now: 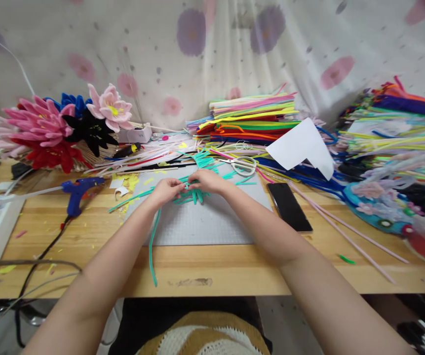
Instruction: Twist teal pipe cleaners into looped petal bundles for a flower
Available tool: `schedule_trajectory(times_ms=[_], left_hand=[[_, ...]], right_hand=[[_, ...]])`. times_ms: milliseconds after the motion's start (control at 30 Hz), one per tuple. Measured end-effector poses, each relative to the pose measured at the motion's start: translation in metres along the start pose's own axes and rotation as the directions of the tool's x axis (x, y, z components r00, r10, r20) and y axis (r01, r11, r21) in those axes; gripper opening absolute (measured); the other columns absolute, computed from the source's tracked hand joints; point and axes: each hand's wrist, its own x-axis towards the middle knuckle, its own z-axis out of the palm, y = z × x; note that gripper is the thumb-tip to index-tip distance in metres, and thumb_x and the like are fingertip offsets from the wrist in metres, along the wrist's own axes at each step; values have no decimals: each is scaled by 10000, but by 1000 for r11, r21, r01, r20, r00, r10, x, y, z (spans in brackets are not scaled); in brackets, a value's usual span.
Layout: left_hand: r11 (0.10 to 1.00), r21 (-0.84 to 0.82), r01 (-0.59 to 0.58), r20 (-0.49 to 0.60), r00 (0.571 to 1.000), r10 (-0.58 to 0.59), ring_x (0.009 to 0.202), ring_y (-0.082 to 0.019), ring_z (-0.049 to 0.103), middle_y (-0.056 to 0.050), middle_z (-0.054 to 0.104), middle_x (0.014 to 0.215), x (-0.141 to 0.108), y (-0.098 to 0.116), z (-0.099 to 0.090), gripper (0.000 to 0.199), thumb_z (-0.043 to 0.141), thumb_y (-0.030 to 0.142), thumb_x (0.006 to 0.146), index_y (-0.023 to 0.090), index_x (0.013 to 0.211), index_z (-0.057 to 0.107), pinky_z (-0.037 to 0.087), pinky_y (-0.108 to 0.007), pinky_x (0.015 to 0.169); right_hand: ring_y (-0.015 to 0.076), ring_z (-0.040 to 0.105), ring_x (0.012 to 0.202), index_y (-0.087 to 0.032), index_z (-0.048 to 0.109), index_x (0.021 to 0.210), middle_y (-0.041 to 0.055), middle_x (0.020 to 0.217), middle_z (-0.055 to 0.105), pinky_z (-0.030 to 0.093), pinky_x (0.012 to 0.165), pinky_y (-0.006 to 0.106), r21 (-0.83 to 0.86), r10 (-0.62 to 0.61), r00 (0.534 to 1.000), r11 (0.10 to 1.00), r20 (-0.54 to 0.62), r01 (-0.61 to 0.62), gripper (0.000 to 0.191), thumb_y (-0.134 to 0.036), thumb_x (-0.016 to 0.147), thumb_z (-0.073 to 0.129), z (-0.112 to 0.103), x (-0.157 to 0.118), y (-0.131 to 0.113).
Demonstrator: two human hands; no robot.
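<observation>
My left hand [168, 190] and my right hand [205, 181] meet over a grey cutting mat [205, 229]. The fingers of both are pinched around a turquoise pipe cleaner, whose exact hold is partly hidden by the fingertips. A long turquoise pipe cleaner [153, 249] hangs down from beside my left hand past the mat's lower edge. More cut turquoise pipe cleaners [203, 159] lie bunched behind and under my hands. White-handled scissors [244, 166] rest just beyond my right hand.
A blue glue gun [77, 195] with a cord lies left, below fuzzy flowers [40, 121]. Stacked colourful pipe cleaners [252, 116] stand at the back. A black phone [289, 207] and white paper [297, 148] are to the right. The table's front edge [212, 291] is near me.
</observation>
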Motion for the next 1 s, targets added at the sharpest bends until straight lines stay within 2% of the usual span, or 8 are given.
schedule_trajectory(times_ms=[100, 233, 333, 433, 600, 833, 900, 1000], left_hand=[[958, 272, -93, -38, 994, 107, 468, -83, 433, -13, 646, 636, 3, -6, -7, 232, 559, 372, 698, 149, 678, 622, 287, -211, 463], [763, 619, -189, 113, 982, 151, 517, -111, 470, 24, 626, 587, -1, 4, -16, 123, 547, 286, 684, 210, 644, 635, 260, -228, 495], [635, 719, -283, 240, 958, 154, 535, -118, 466, 27, 611, 580, -5, 16, -20, 122, 526, 239, 683, 227, 615, 627, 247, -235, 516], [587, 758, -284, 225, 959, 172, 604, -136, 502, 13, 638, 668, -7, 18, -19, 123, 526, 290, 712, 248, 699, 642, 252, -232, 548], [576, 777, -254, 91, 951, 296, 804, -190, 567, -26, 665, 857, -10, 9, -6, 203, 517, 389, 763, 262, 858, 643, 300, -236, 637], [546, 767, -337, 134, 916, 377, 805, -202, 587, -56, 667, 823, -6, 4, -3, 190, 467, 286, 802, 226, 790, 647, 326, -247, 660], [590, 736, -332, 96, 914, 394, 770, -192, 586, -54, 661, 778, -3, 0, -5, 180, 472, 273, 791, 214, 771, 641, 333, -246, 645], [755, 608, -247, 8, 952, 305, 644, -156, 570, -25, 634, 660, 0, -7, -7, 162, 497, 309, 771, 197, 748, 612, 347, -234, 583]], right_hand=[[168, 531, 897, -205, 672, 929, 38, 898, 659, 336, 713, 226, 33, 23, 999, 999, -30, -22, 228, -344, 781, 567, -1, 1, 3], [160, 526, 879, -191, 685, 868, 33, 821, 647, 331, 691, 215, 40, -52, 999, 998, 6, 51, 204, -332, 767, 577, -3, 4, 2], [141, 529, 822, -174, 687, 856, 22, 801, 645, 325, 671, 205, 77, -119, 991, 990, 65, 114, 189, -292, 763, 572, -5, 7, 0], [124, 520, 763, -170, 688, 840, 7, 777, 644, 313, 640, 196, 110, -113, 991, 988, 70, 105, 186, -285, 756, 569, -5, 8, 1], [103, 505, 670, -141, 690, 841, 4, 744, 644, 294, 586, 200, 148, -112, 988, 984, 104, 96, 205, -269, 756, 554, -3, 11, 3], [134, 534, 790, -180, 700, 863, 8, 786, 660, 329, 657, 203, 84, -160, 985, 984, 63, 154, 188, -242, 755, 559, -5, 11, 4], [148, 530, 843, -188, 701, 865, 20, 806, 662, 336, 676, 210, 43, -156, 987, 987, 22, 155, 184, -243, 761, 559, -3, 12, 4], [160, 525, 864, -195, 697, 879, 34, 815, 660, 351, 697, 224, 20, -148, 989, 989, 3, 147, 194, -283, 780, 555, 0, 14, 5]])
